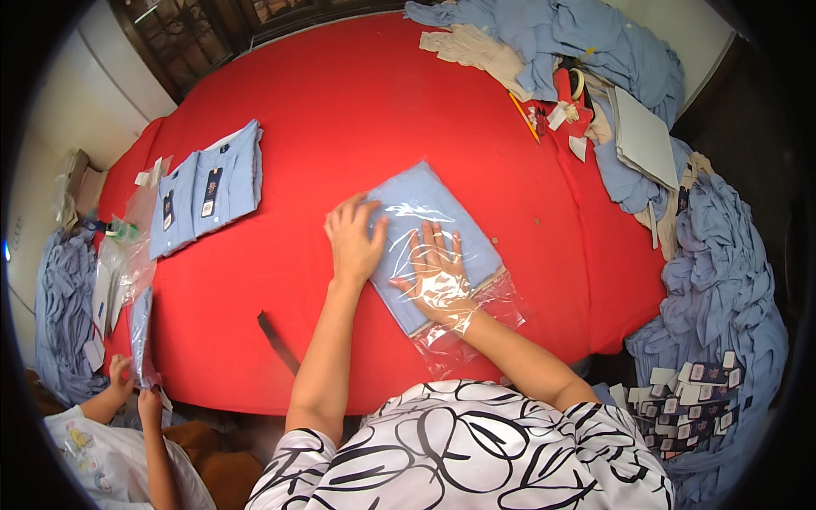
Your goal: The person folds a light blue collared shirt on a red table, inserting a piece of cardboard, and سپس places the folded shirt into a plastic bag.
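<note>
In front of me a folded light-blue garment [406,293] lies slantwise inside a clear plastic bag [507,299]. The bag's loose end spreads out toward me. My right hand [438,272] reaches into the bag; shiny plastic covers it, and its spread fingers lie flat on the garment. At the bag's far left edge rests my left hand [354,234], fingers and thumb apart. Neither hand grips anything.
Two folded blue garments with dark tags [211,189] lie at the left on the red tablecloth [357,102]. A dark strip [276,340] lies nearer. Heaped blue garments [722,263] and many hang tags [693,399] fill the right. At lower left, a co-worker's hands [121,374] hold a bagged garment.
</note>
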Motion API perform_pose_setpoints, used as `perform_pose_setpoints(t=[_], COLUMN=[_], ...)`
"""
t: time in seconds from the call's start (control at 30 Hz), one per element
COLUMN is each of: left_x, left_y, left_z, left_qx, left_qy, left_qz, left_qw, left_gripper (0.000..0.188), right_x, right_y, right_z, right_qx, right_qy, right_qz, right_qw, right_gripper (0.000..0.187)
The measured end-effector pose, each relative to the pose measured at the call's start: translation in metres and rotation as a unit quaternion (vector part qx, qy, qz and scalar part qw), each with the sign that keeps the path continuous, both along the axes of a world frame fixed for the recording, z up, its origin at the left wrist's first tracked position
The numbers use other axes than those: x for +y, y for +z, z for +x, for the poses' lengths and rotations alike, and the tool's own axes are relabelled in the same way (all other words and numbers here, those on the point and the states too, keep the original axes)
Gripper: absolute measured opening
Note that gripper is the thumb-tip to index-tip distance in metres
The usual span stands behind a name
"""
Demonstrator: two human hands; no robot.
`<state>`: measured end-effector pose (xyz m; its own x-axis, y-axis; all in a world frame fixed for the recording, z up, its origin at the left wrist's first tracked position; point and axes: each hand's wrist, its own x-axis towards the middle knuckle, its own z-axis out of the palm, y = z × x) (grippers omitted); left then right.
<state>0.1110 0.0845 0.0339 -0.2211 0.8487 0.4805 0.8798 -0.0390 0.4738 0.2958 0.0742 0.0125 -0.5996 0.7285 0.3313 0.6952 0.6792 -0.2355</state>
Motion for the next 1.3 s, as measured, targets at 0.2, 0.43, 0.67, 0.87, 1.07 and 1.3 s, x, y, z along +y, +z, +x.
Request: perform_pose_setpoints(t=[0.2,0.43,0.67,0.87,1.07,1.3], left_x=[-0.004,-0.015,-0.131,-0.151,-0.168,-0.169], left_y=[-0.016,0.007,0.005,-0.007,-0.033,-0.010], left_z=[0.013,0.039,0.050,0.032,0.038,0.037], left_qx=[0.107,0.136,0.030,0.082,0.108,0.020], left_qy=[-0.063,-0.126,-0.175,-0.240,-0.171,-0.164], left_qz=[-0.017,0.007,-0.025,-0.071,-0.061,-0.092], left_qw=[0.992,0.983,0.984,0.965,0.977,0.982], left_gripper=[0.051,0.047,0.048,0.042,0.039,0.042], right_x=[-0.039,-0.084,-0.068,0.047,0.073,0.088], right_y=[0.016,-0.004,0.097,0.079,0.038,0.048], right_z=[0.047,0.071,0.076,-0.001,-0.069,-0.055], right_qx=[-0.092,-0.030,-0.125,0.097,-0.071,0.018], right_qy=[0.096,0.071,0.187,0.114,-0.004,-0.019], right_qz=[-0.090,-0.107,-0.344,-0.097,-0.044,-0.022], right_qw=[0.987,0.991,0.912,0.984,0.996,0.999], right_gripper=[0.079,0.067,0.058,0.045,0.071,0.070])
